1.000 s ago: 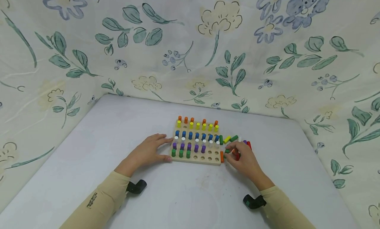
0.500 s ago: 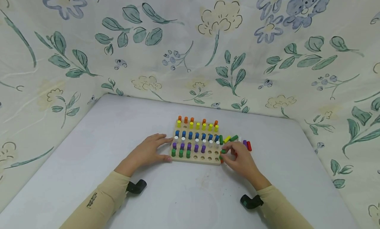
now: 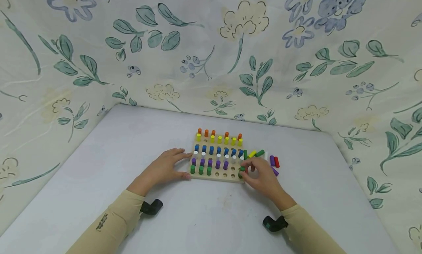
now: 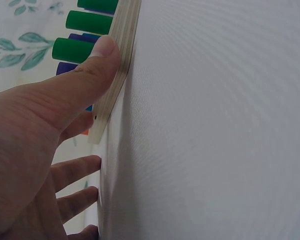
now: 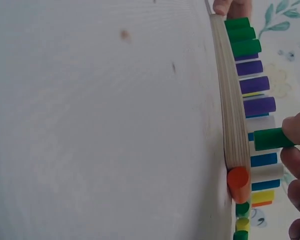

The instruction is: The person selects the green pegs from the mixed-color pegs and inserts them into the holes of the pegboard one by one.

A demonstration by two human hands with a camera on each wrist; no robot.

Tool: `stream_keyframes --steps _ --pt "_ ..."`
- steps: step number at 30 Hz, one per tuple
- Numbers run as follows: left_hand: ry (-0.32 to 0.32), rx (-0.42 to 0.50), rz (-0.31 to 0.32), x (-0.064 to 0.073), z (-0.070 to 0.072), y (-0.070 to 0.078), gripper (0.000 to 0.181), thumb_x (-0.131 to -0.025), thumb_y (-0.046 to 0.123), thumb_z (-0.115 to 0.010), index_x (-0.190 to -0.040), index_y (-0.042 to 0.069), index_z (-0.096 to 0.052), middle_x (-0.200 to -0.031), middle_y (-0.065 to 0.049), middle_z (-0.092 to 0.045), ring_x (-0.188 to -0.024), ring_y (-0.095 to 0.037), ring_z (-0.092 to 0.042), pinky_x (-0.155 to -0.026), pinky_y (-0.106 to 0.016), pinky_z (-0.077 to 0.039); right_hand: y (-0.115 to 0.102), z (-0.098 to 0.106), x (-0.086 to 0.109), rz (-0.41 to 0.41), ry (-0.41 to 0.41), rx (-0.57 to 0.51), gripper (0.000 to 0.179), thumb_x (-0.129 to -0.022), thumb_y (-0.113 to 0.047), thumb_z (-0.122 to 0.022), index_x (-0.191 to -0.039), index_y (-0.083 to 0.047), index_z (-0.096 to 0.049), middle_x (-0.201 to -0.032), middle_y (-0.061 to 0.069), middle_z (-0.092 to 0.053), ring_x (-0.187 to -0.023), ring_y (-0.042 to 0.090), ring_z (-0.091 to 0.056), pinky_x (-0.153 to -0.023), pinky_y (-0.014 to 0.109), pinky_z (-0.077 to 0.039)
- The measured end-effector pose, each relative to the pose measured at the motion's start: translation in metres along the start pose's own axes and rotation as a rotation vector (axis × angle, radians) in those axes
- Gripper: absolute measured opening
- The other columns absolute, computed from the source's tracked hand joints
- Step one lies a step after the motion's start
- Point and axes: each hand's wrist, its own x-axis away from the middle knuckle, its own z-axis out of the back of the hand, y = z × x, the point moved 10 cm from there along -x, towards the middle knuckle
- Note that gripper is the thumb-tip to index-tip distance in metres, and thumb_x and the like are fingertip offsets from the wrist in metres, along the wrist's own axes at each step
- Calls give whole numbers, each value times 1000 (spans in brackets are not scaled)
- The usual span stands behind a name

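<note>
A wooden pegboard (image 3: 213,177) stands on the white table, with rows of orange, yellow, blue, white, purple and green pegs upright in it. My left hand (image 3: 164,168) rests against its left side, thumb (image 4: 104,47) pressing near the front corner and the other fingers spread. Between thumb and fingertips, my right hand (image 3: 263,176) pinches a green peg (image 5: 270,139) over the board's front right corner. In the right wrist view, that peg's lower end is close over the board. Three green pegs (image 4: 87,22) fill the left end of the front row; holes lie open to their right.
Loose pegs lie right of the board: a yellow peg (image 3: 252,154), a green peg (image 3: 260,153), a purple peg (image 3: 271,160) and a red peg (image 3: 276,161) among them. An orange peg (image 5: 238,184) lies against the board's right side. Floral cloth (image 3: 211,63) hangs behind the table.
My right hand has moved left with the green peg, from among the loose pegs to over the board's front right corner. The left hand and the board have stayed put.
</note>
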Motion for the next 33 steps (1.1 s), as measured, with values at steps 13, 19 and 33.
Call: stream_keyframes --steps 13,19,33 --pt "-4 12 -3 0 0 1 86 -82 57 -78 -154 20 -47 -161 -18 -36 -150 -44 -25 -118 -65 -27 -6 -9 -5 -18 -13 -3 26 -87 -14 -83 -108 -13 -68 -97 -7 -66 -84 15 -54 -71 28 -50" --pt "0 5 -3 0 1 1 86 -82 58 -78 -153 20 -48 -160 -18 -37 -149 -44 -27 -118 -65 -28 -9 -15 -7 -5 -13 2 26 -87 -15 -83 -109 -13 -68 -94 -8 -64 -82 16 -53 -67 27 -48" --pt "3 3 -13 1 2 2 85 -83 57 -78 -153 19 -49 -160 -19 -37 -148 -45 -27 -118 -65 -27 -17 -27 -14 -13 -46 4 22 -87 -19 -83 -104 -18 -69 -96 -9 -67 -85 14 -53 -73 28 -49"
